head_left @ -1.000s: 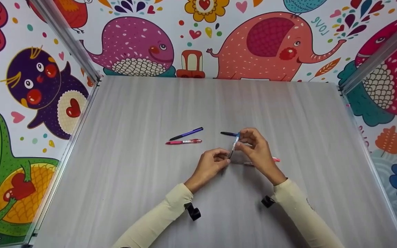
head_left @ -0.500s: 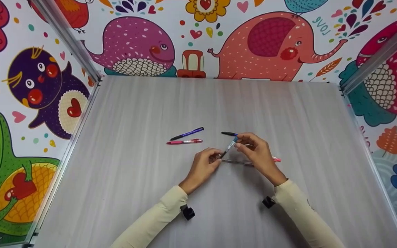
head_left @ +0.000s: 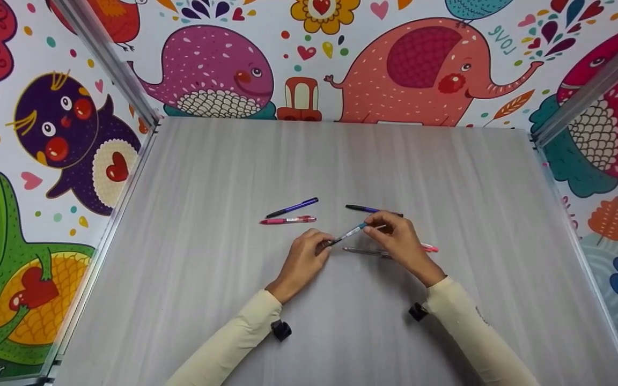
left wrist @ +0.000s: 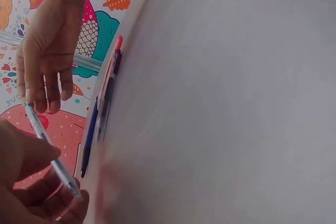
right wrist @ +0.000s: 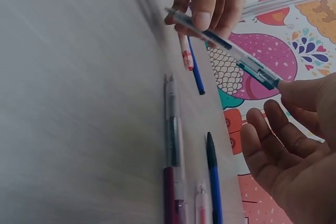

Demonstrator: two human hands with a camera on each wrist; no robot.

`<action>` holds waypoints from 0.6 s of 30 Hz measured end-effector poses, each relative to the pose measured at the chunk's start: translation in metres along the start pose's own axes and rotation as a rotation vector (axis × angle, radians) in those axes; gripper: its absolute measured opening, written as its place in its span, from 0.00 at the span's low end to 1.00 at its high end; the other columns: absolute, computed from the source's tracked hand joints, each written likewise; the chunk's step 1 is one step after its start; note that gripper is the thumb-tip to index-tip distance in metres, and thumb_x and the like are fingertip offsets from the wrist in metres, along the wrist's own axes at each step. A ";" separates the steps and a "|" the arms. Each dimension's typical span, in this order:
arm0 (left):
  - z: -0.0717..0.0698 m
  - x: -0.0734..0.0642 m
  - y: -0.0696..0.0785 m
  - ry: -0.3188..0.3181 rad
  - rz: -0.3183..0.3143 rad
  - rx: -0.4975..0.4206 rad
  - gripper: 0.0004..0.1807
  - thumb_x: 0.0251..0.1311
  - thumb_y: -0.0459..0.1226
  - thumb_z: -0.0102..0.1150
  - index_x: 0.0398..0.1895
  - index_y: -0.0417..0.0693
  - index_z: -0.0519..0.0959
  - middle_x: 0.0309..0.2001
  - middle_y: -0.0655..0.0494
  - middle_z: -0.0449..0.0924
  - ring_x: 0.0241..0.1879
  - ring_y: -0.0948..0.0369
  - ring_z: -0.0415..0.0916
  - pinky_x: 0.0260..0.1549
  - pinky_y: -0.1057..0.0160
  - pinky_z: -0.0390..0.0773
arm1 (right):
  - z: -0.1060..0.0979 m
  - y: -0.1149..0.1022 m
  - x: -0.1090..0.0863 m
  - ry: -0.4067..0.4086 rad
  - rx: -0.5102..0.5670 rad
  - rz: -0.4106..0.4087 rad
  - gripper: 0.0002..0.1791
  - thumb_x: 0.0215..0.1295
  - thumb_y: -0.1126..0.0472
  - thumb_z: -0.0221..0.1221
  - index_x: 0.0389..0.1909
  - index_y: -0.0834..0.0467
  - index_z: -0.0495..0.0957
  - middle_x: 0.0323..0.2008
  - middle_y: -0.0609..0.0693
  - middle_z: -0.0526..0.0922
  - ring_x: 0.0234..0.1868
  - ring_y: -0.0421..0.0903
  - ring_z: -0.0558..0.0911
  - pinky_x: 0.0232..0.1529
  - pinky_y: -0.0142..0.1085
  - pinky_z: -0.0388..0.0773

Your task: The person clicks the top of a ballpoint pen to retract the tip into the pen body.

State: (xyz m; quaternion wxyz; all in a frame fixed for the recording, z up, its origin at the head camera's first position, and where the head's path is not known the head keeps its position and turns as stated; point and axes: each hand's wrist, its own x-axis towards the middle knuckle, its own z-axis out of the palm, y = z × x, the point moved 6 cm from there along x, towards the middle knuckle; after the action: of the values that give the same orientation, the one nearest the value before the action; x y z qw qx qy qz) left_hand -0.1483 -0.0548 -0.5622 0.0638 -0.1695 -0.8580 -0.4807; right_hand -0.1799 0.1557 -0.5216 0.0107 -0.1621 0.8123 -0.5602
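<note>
Both hands hold one clear-barrelled pen [head_left: 351, 232] with a teal end, tilted above the table. Its tip end is pinched by the left hand [head_left: 299, 264] between thumb and fingers. At the teal clip end, the right hand [head_left: 403, 242] pinches it with thumb and index finger; its other fingers are loosely bent in the right wrist view. Beyond the right hand lies a dark blue pen [head_left: 363, 208]. A clear pen [head_left: 361, 251] lies partly under that hand, and a pink pen end [head_left: 430, 247] shows past the wrist.
Left of centre, a blue pen [head_left: 293, 207] and a red pen [head_left: 287, 220] lie close together on the grey table [head_left: 207, 171]. Walls with cartoon animals and metal corner posts [head_left: 108, 61] border the table. Each sleeve carries a black wrist mount [head_left: 281, 329].
The left hand has moved left, and the pen has swung from steep to a shallower slant. The right hand has shifted slightly, showing more of the dark blue pen.
</note>
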 end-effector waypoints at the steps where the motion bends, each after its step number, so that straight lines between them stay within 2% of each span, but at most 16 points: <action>1: -0.001 0.000 -0.001 0.007 0.003 0.011 0.10 0.59 0.26 0.67 0.43 0.45 0.86 0.39 0.57 0.82 0.40 0.64 0.78 0.42 0.64 0.80 | 0.001 0.006 0.000 -0.006 -0.010 0.005 0.08 0.66 0.69 0.65 0.44 0.65 0.83 0.42 0.57 0.86 0.43 0.53 0.83 0.46 0.41 0.81; 6: -0.008 -0.002 -0.005 0.029 0.018 0.052 0.09 0.59 0.27 0.69 0.41 0.46 0.86 0.38 0.58 0.81 0.42 0.62 0.77 0.43 0.61 0.78 | 0.005 0.028 0.002 -0.024 -0.047 -0.002 0.08 0.64 0.67 0.67 0.43 0.59 0.84 0.40 0.52 0.86 0.41 0.50 0.84 0.45 0.42 0.82; 11: -0.016 -0.004 -0.012 0.031 0.069 0.098 0.08 0.59 0.29 0.69 0.40 0.46 0.85 0.40 0.59 0.81 0.45 0.62 0.75 0.46 0.63 0.79 | 0.010 0.034 0.005 -0.069 -0.086 -0.065 0.07 0.63 0.65 0.68 0.41 0.54 0.84 0.40 0.46 0.85 0.41 0.46 0.84 0.44 0.39 0.81; 18: -0.026 -0.005 -0.020 0.051 0.164 0.189 0.07 0.58 0.30 0.71 0.39 0.45 0.85 0.39 0.57 0.81 0.46 0.61 0.74 0.47 0.60 0.77 | 0.021 0.036 0.010 -0.122 -0.218 -0.149 0.07 0.62 0.65 0.69 0.40 0.53 0.85 0.41 0.43 0.83 0.43 0.44 0.79 0.45 0.37 0.78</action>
State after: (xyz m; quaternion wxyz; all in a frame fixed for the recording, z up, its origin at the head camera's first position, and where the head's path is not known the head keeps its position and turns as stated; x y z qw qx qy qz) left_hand -0.1519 -0.0875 -0.5662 0.1403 -0.2198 -0.8807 -0.3953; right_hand -0.1945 0.1456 -0.5608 0.0007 -0.2556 0.8520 -0.4569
